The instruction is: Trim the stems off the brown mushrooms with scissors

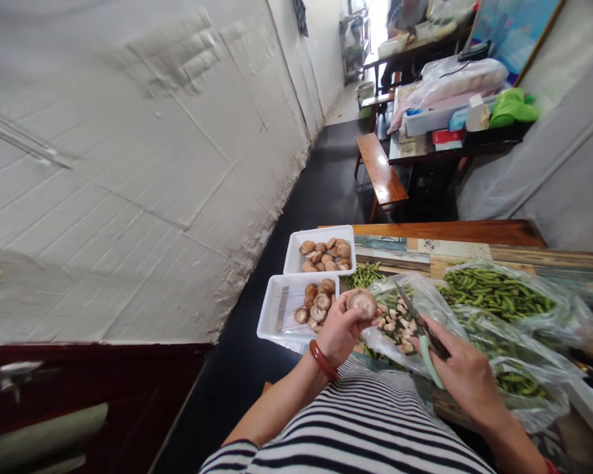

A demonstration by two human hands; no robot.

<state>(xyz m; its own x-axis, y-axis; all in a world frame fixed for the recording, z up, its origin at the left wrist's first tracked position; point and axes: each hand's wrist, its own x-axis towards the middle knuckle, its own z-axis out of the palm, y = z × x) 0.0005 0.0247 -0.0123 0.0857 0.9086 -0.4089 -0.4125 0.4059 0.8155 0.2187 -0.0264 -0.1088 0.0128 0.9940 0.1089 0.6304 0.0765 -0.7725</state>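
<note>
My left hand, a red bangle at its wrist, is closed on a mushroom whose pale underside faces up. In my right hand is a pair of scissors with pale green handles, its blades pointing up and left toward the mushroom without touching it. Below and between the hands, cut mushroom stems lie on a clear plastic bag. Beside my left hand, a white tray holds several brown mushrooms. Behind it, a second white tray holds more mushrooms.
Green pods fill clear plastic bags on the right of the patterned table. A small pile of pods lies beside the trays. Beyond stand a wooden bench and a cluttered table. A person is at a far table.
</note>
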